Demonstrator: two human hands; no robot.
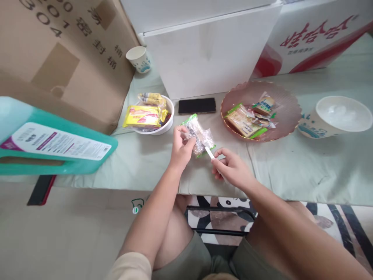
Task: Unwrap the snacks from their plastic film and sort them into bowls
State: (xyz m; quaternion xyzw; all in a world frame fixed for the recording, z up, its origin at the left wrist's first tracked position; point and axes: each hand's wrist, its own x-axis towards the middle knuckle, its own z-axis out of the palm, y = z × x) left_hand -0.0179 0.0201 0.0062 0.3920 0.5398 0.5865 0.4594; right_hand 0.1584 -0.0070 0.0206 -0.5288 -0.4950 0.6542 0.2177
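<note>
A snack packet point(199, 134) with clear, shiny film and green ends lies over the cloth-covered table in front of me. My left hand point(183, 146) pinches the packet's left side between thumb and fingers. A slim, flat white tool point(209, 152) is gripped in my right hand point(230, 167). Its far tip meets the packet near the lower right; whether it has gone into the film I cannot tell. The tool's exact kind is unclear, since my fingers cover its rear part.
A black phone point(197, 105) lies behind the packet. To the left stands a white bowl point(171, 112) of wrapped snacks; to the right, a pink scalloped dish point(284, 105) with packets. Around them are a large paper bucket point(317, 120), paper cup point(140, 58), teal jug point(99, 134) and cardboard box point(96, 89).
</note>
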